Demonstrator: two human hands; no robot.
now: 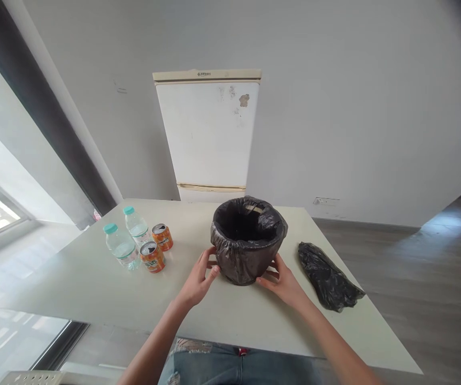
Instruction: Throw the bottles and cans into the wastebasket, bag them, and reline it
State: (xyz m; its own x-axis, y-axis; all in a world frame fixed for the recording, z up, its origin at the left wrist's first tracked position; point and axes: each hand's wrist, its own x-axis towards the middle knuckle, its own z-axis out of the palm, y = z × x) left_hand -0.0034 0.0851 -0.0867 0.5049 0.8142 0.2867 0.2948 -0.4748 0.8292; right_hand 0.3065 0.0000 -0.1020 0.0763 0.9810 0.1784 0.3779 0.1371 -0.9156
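Note:
A small dark trash can [243, 262], lined with a black plastic bag [250, 211] folded over its rim, stands upright on the table in front of me. My left hand [199, 280] is at its left side, the thumb in front and the fingers reaching round behind. On the lower right side, my right hand [281, 280] cups the can with curved fingers, their tips partly hidden. Between them the two hands hold the can near its base. The inside of the can looks dark, and its bottom cannot be made out.
Left on the white table [94, 289] stand two clear bottles [121, 247] with teal caps and two orange drink cans [152, 258]. A crumpled black plastic bag [329, 278] lies near the right edge. Behind the table are a white fridge [210, 133] and a grey wall [354, 107].

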